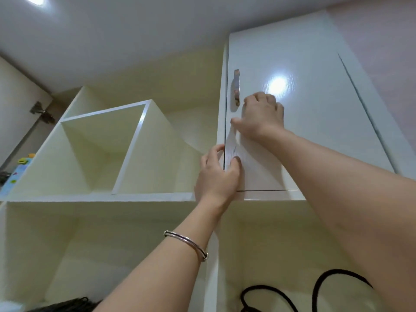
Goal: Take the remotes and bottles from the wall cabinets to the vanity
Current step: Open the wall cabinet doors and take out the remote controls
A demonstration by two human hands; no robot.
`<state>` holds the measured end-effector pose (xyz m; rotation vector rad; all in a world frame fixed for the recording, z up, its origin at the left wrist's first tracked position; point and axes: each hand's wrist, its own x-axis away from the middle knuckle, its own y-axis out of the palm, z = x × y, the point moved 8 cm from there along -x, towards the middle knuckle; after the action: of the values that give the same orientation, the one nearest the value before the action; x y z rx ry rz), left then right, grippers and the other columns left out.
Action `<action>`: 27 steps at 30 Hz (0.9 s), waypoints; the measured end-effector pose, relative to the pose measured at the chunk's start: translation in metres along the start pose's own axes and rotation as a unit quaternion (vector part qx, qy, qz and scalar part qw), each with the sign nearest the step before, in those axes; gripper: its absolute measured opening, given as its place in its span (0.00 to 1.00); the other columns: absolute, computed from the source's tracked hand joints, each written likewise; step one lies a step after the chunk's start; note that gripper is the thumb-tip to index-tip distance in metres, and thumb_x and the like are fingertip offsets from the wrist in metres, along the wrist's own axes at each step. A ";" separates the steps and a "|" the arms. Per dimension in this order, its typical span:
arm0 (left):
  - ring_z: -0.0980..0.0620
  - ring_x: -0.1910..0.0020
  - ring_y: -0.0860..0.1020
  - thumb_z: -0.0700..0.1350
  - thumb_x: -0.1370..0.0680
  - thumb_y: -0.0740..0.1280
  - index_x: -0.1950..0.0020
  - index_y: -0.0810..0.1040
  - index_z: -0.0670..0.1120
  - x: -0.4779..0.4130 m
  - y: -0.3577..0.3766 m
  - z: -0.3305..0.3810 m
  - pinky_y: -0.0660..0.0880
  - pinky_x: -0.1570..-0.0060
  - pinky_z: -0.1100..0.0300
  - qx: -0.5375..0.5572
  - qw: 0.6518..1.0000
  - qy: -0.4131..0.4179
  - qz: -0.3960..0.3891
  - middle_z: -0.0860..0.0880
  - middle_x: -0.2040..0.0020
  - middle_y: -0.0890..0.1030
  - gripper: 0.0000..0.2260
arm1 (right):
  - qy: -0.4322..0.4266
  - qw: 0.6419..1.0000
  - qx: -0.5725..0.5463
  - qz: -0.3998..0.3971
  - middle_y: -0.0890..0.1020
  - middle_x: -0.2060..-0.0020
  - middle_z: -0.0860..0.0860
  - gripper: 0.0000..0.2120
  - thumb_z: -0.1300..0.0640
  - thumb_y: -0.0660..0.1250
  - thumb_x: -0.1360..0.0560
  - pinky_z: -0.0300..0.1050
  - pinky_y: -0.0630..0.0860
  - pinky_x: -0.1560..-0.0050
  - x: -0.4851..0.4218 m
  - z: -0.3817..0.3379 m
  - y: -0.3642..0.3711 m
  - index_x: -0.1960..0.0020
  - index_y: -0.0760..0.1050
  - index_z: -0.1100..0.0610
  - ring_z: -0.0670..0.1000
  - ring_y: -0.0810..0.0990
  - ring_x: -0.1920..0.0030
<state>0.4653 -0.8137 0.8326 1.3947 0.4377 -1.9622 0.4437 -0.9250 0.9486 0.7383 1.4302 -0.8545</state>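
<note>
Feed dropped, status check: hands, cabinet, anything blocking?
Left hand grips cabinet door edge. Right hand curled against door beside handle. Door near closed; no remotes or bottles visible.

No text, label, brand, number or sign can be read here. At about nine o'clock, at the frame's edge, a colourful printed item (19, 168) carries bright shapes in green, yellow, red and blue, but they are too small and blurred to tell whether any of them are letters or figures
</note>
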 end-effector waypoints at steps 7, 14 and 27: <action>0.50 0.39 0.74 0.59 0.31 0.62 0.32 0.67 0.58 0.004 0.003 0.003 0.71 0.37 0.50 0.048 0.997 -0.026 -0.060 0.51 0.32 0.69 0.26 | 0.102 0.983 -0.149 -0.028 0.71 0.45 0.53 0.11 0.56 0.59 0.30 0.48 0.60 0.30 -0.017 0.001 -0.008 0.52 0.78 0.54 0.56 0.63 0.34; 0.54 0.57 0.79 0.46 0.28 0.64 0.47 0.79 0.48 0.010 -0.019 0.039 0.78 0.58 0.66 0.248 0.967 -0.028 -0.049 0.51 0.52 0.81 0.12 | 0.100 0.935 -0.338 -0.031 0.78 0.56 0.54 0.19 0.47 0.65 0.40 0.45 0.73 0.47 -0.015 -0.006 -0.047 0.53 0.82 0.54 0.55 0.75 0.45; 0.45 0.41 0.79 0.42 0.27 0.64 0.34 0.73 0.44 0.047 -0.028 0.130 0.78 0.45 0.55 0.406 0.904 0.036 -0.127 0.43 0.40 0.81 0.20 | -0.118 0.970 -0.211 0.022 0.72 0.41 0.42 0.35 0.35 0.63 0.40 0.47 0.72 0.39 0.155 0.053 -0.114 0.35 0.70 0.46 0.49 0.71 0.36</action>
<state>0.3463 -0.8901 0.8339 1.9907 -0.2329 -2.4491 0.3675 -1.0380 0.8027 0.3321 1.3157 -0.5547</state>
